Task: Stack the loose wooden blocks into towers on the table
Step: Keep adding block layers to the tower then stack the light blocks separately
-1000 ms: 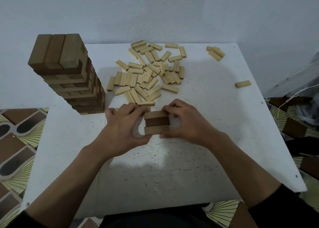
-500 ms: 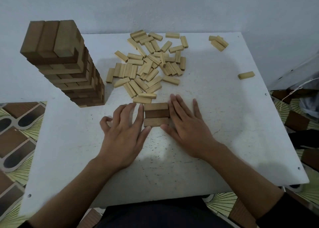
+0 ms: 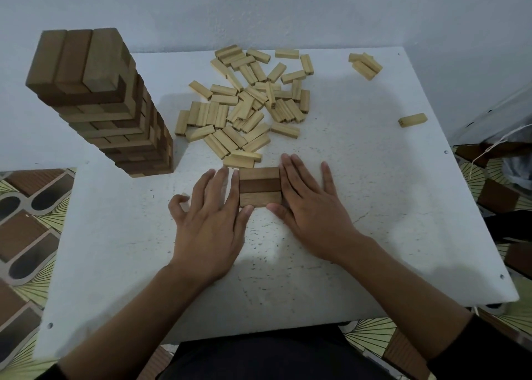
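Note:
Three brown blocks (image 3: pixel 260 187) lie side by side as one square layer on the white table (image 3: pixel 374 207). My left hand (image 3: pixel 211 221) lies flat with straight fingers against the layer's left ends. My right hand (image 3: pixel 308 204) presses flat against its right ends, thumb at the near corner. A tall tower (image 3: pixel 100 103) of darker blocks stands at the table's far left. A heap of pale loose blocks (image 3: pixel 244 103) lies just beyond the layer.
Two or three pale blocks (image 3: pixel 365 65) sit at the far right corner, and a single one (image 3: pixel 412 120) lies near the right edge. A patterned floor (image 3: pixel 26 221) shows around the table. White walls rise behind it.
Both hands went from curled around the three-block layer to lying flat with straight fingers at its sides. The layer stayed in place.

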{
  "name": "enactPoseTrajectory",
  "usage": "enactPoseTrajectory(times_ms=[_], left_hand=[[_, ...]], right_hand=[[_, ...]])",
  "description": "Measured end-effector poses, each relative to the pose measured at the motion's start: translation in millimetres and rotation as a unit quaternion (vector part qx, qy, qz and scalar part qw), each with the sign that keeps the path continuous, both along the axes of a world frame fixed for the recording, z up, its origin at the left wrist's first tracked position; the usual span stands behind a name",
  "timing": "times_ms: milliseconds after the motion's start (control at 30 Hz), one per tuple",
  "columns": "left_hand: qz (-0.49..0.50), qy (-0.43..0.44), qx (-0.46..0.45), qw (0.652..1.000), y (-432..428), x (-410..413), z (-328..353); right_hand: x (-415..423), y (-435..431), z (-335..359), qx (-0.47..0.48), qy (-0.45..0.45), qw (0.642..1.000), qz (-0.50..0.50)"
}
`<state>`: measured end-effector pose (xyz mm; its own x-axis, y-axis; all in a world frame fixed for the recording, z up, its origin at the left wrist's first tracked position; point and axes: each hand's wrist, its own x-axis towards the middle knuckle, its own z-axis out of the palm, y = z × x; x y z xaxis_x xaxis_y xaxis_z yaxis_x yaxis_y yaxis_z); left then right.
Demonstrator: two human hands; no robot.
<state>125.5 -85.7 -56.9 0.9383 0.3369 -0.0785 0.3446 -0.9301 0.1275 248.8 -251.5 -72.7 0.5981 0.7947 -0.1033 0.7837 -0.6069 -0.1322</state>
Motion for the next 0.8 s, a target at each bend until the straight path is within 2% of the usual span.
enactPoseTrajectory(times_ms=[333, 533, 800], left_hand=[[-0.030, -0.006, -0.020, 0.999, 10.3, -1.6, 2.4], [-0.045, -0.055, -0.111, 0.991, 30.9, 1.9, 8.5], [-0.067, -0.047, -0.106, 0.991, 45.6, 21.9, 8.5]], right_hand=[[5.8, -3.4, 6.9, 0.007, 0.038, 0.999, 0.009], [15.6, -4.7, 35.4, 0.113, 0.122, 0.985, -0.036], [39.0, 5.8, 48.5, 0.081, 0.113, 0.990, -0.006]])
